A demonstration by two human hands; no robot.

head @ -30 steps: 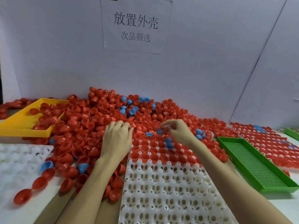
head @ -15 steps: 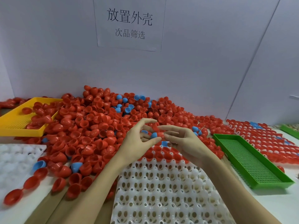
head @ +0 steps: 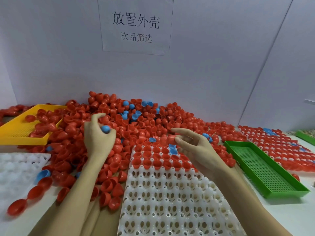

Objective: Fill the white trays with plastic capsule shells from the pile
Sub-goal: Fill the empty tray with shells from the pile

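A white partition wall with a paper sign [head: 135, 25] backs the desk [head: 289, 217], where a big pile of red and blue shells [head: 136, 123] spreads from a yellow tray [head: 20, 142] on the left towards a green tray [head: 265, 169] on the right. The white tray [head: 170, 198] in front has only its far rows filled, so most pockets still gape; another white tray [head: 15, 169] at left looks unfilled, while one at far right [head: 281, 147] seems full. The left hand [head: 98, 135] curls round a blue shell [head: 105, 129] above the pile. The right hand [head: 196, 147], fingers loosely spread, pinches a red shell [head: 171, 138] over the filled rows.
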